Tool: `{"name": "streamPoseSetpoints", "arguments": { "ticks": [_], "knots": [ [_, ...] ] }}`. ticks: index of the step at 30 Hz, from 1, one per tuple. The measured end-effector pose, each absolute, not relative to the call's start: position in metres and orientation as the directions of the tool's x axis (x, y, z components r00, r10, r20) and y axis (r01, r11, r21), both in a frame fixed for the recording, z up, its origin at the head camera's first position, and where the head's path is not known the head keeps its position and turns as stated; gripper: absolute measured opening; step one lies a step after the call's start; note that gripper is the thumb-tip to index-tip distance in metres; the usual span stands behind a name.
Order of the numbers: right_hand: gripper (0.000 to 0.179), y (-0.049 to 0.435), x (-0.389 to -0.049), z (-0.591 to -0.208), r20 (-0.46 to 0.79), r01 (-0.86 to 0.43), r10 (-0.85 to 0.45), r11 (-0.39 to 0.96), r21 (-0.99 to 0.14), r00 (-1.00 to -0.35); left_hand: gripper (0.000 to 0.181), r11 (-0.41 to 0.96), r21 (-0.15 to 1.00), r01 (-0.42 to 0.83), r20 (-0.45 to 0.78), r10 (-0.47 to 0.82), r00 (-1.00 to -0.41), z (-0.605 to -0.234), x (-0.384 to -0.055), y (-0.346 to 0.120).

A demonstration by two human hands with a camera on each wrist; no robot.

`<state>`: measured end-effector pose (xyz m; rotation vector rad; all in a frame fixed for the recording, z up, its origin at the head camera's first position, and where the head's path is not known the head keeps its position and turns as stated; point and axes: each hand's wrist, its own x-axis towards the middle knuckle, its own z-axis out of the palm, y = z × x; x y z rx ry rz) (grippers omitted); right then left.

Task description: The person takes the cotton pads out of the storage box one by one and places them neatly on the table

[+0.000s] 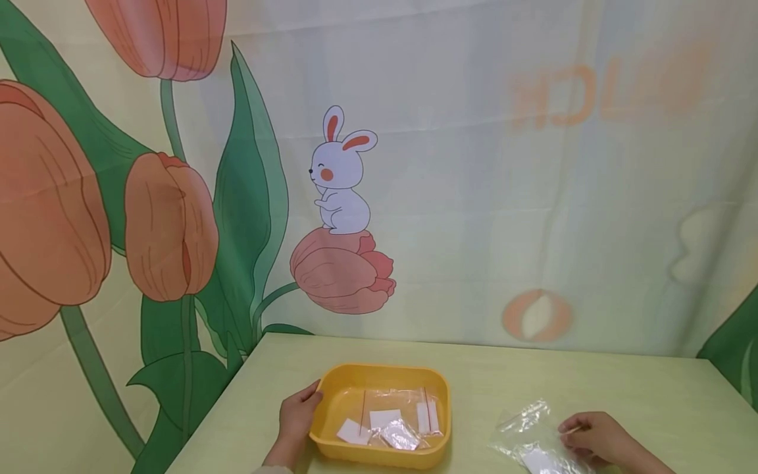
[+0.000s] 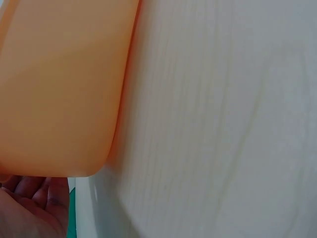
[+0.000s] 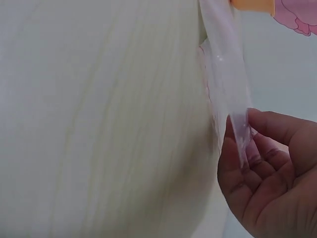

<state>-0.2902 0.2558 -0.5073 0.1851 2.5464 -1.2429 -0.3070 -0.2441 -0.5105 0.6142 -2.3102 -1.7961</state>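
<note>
My left hand (image 1: 296, 416) grips the left side of a yellow plastic basin (image 1: 379, 455), its thumb at the rim. In the left wrist view the fingers (image 2: 42, 198) curl beside the basin's wall (image 2: 59, 109). Inside lie clear zip bags (image 1: 387, 396) and several white pieces, one piece (image 1: 354, 432) at the left. To the right of the basin, my right hand (image 1: 601, 436) pinches the edge of a clear plastic bag (image 1: 514, 426) between thumb and fingers; a white piece (image 1: 540, 459) shows in it. The right wrist view has this bag (image 3: 228, 69) edge-on.
Both basin and bag are over a pale wood-grain table (image 1: 474, 368). Behind its far edge hangs a curtain (image 1: 450, 197) printed with tulips and a white rabbit (image 1: 345, 204). The basin stands between the two hands, nearer the left.
</note>
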Motion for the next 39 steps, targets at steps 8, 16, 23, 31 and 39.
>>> {"name": "streamPoseSetpoints", "arguments": {
  "ticks": [8, 16, 23, 31, 39],
  "knots": [
    [0.016, 0.258, -0.294, -0.51, -0.311, 0.21, -0.026, 0.683, -0.7, -0.95, 0.04, 0.213, 0.956, -0.203, -0.103, -0.404, -0.909, -0.508, -0.306, -0.243],
    [0.015, 0.256, -0.295, -0.515, -0.299, 0.19, -0.024, 0.723, -0.664, -0.954, 0.04, 0.199, 0.959, -0.203, -0.109, -0.4, -0.91, -0.508, -0.305, -0.243],
    [0.011, 0.257, -0.292, -0.519, -0.168, 0.045, -0.086, 0.756, -0.653, -0.982, 0.04, 0.199, 0.959, -0.201, -0.108, -0.4, -0.91, -0.507, -0.305, -0.242],
    [0.019, 0.258, -0.293, -0.518, -0.206, 0.042, -0.091, 0.826, -0.562, -0.974, 0.04, 0.2, 0.955, -0.217, -0.124, -0.396, -0.91, -0.507, -0.304, -0.243],
    [0.016, 0.261, -0.295, -0.515, -0.238, 0.058, -0.104, 0.808, -0.587, -0.966, 0.04, 0.206, 0.958, -0.202, -0.106, -0.398, -0.911, -0.508, -0.303, -0.243]
  ]
}}
